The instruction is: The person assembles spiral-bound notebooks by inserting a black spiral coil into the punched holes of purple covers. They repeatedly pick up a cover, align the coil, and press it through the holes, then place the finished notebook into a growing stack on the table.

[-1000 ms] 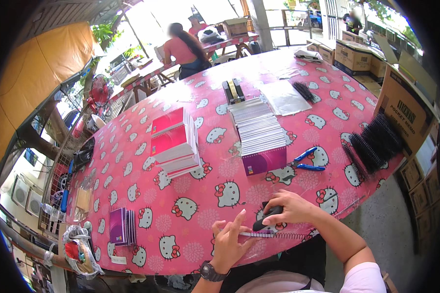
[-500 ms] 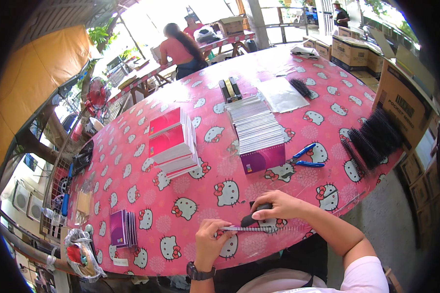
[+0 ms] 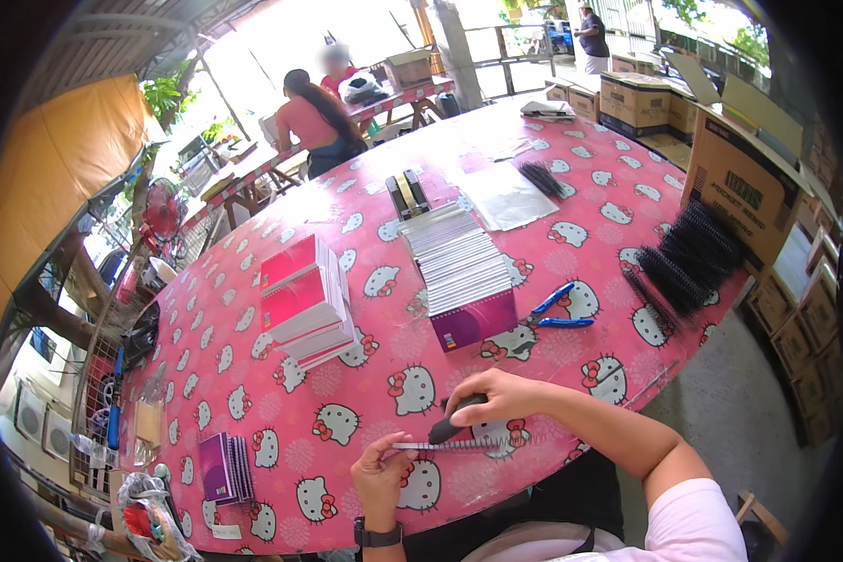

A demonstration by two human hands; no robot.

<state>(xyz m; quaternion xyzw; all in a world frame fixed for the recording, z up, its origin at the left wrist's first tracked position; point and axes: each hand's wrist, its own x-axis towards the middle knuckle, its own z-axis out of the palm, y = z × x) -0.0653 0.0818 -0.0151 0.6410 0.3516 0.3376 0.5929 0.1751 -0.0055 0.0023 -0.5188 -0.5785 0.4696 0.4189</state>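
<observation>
My left hand [image 3: 379, 476], with a dark watch at its wrist, pinches the left end of a small spiral notebook [image 3: 423, 446]. The notebook is seen edge-on above the near part of the table. A dark wire coil [image 3: 510, 439] runs along its edge and sticks out loose to the right. My right hand [image 3: 498, 391] is wrapped round a black hand tool [image 3: 448, 429]. The tool's lower end rests at the coil, close to my left fingers. Its exact kind cannot be made out.
Beyond my hands lie a row of purple notebooks [image 3: 473, 323], blue-handled pliers [image 3: 562, 323] and a red-covered stack [image 3: 304, 304]. Purple notebooks [image 3: 223, 468] stand at the left. Black coils [image 3: 688, 258] lie beside a carton [image 3: 745, 192] at the right. People sit further back.
The view has turned, so the table's things sit further left and lower. My hands keep hold of the notebook and the tool. A standing person far back has moved left.
</observation>
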